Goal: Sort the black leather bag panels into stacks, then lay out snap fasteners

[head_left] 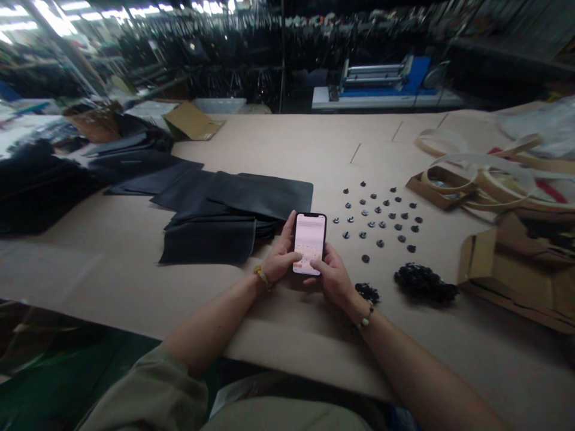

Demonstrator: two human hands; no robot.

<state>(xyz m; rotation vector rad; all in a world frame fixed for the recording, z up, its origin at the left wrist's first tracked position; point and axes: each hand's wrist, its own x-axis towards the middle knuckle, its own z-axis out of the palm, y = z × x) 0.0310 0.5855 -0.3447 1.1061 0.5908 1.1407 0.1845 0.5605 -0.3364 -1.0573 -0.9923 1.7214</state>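
Note:
A phone (pixel 309 239) with a lit screen and on-screen keyboard is held upright over the table in both hands. My left hand (pixel 281 256) grips its left edge, thumb on the lower screen. On the right edge, my right hand (pixel 331 272) is wrapped round it, its thumb also over the keyboard. Dark flat sheets (pixel 211 239) lie stacked just left of the phone. To the right, several small black pieces (pixel 381 225) are spread in loose rows, with a black pile (pixel 424 283) and a smaller black pile (pixel 367 293) nearer me.
An open cardboard box (pixel 512 263) stands at the right, with rolls of tan strip (pixel 489 179) behind it. More dark sheets (pixel 40 185) are heaped at far left. A blue machine (pixel 417 75) stands beyond the table (pixel 287 134).

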